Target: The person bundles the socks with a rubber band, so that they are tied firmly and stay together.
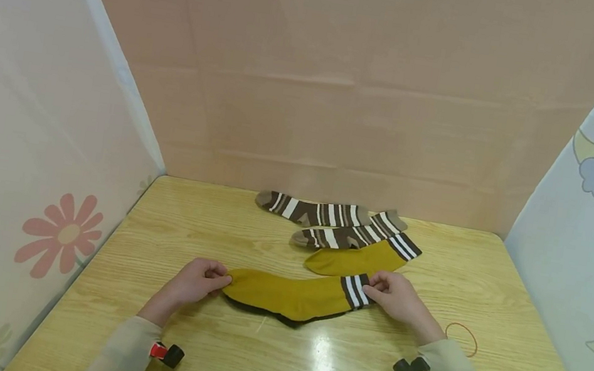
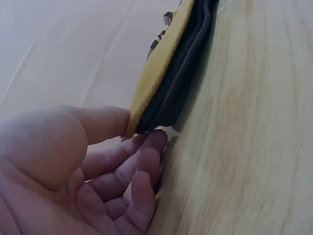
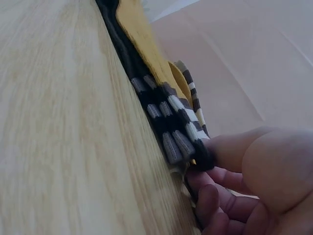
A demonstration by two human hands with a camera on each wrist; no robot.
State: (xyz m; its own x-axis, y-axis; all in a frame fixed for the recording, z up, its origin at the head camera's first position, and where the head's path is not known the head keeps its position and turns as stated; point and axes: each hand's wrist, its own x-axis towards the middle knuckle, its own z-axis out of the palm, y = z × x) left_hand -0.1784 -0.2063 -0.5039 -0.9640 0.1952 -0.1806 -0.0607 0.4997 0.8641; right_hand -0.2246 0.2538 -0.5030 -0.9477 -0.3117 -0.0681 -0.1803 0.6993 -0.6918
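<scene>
A mustard sock (image 1: 282, 292) with a dark, white-striped cuff lies lengthwise between my two hands. Its toe end is pinched between the thumb and fingers of my left hand (image 1: 198, 279). At the other end, my right hand (image 1: 399, 298) pinches the cuff, thumb on top. Directly beneath the mustard sock are dark socks (image 2: 173, 90) in layers, mostly hidden from above. Grey stripes mark the dark cuffs (image 3: 155, 111) in the right wrist view.
Behind lies another mustard sock (image 1: 357, 259), partly under a brown striped sock (image 1: 332, 238). A second brown striped sock (image 1: 321, 213) rests near the table's back edge. An orange rubber band (image 1: 462, 339) lies beside my right forearm. Fabric walls border the wooden table (image 1: 226, 366).
</scene>
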